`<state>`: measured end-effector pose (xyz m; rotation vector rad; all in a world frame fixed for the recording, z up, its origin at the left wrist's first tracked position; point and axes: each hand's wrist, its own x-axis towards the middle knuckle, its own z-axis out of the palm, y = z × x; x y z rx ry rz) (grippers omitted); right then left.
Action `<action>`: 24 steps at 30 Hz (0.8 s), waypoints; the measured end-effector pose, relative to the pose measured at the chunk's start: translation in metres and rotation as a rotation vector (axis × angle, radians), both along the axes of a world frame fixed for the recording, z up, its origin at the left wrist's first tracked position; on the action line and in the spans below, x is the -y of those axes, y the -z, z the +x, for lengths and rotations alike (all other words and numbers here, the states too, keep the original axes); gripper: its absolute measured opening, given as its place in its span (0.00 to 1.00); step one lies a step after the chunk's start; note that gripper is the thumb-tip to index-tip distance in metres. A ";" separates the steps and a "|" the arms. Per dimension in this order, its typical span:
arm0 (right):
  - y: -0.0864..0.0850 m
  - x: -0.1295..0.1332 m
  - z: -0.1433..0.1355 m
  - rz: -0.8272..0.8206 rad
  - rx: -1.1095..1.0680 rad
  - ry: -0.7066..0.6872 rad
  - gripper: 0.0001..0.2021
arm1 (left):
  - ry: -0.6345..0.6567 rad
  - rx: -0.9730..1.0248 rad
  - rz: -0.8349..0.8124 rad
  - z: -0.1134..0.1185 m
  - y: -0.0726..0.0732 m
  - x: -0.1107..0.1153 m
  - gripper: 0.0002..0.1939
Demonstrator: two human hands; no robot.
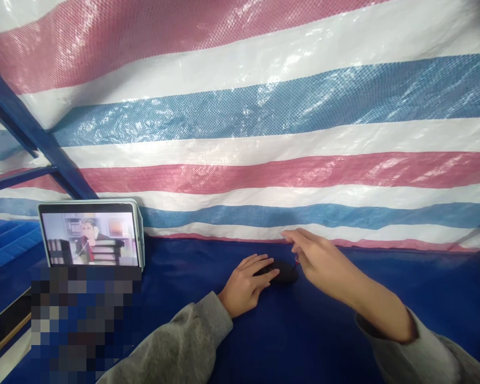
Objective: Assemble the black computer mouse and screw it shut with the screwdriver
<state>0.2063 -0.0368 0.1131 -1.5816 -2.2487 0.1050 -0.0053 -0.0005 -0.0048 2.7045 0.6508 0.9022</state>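
Note:
A dark, rounded, flattish object (pixel 285 272) lies on the blue surface (pixel 288 330); its exact kind I cannot make out. My left hand (pixel 246 285) grips its left end, with fingers across the top and the thumb at the near side. Above and to the right of it is my right hand (pixel 310 253), its fingers pinched together and pointing left. Whatever may be between those fingertips is too small to name. A small red bit (pixel 296 261) shows between the right hand and the dark object.
A tablet (pixel 90 237) in a pale case stands at the left, playing a cartoon. Below it a patch is pixelated. Blue metal bars (pixel 44 144) slant behind it. A striped tarp (pixel 264 128) hangs along the back, and a long dark strip (pixel 8 320) lies at the lower left.

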 end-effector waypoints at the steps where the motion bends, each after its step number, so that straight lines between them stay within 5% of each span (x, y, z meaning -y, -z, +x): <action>1: 0.001 0.000 0.000 0.004 -0.035 -0.008 0.24 | -0.001 0.000 -0.005 0.000 0.000 0.000 0.20; 5: 0.002 -0.003 0.003 0.048 -0.077 -0.021 0.23 | -0.004 0.014 -0.012 0.000 0.000 0.000 0.20; 14: 0.001 -0.006 0.004 0.042 0.206 -0.003 0.16 | 0.018 0.005 0.013 0.000 -0.002 0.001 0.20; 24: -0.002 0.000 0.001 0.010 0.208 0.029 0.27 | 0.012 0.012 0.005 0.001 -0.002 0.001 0.20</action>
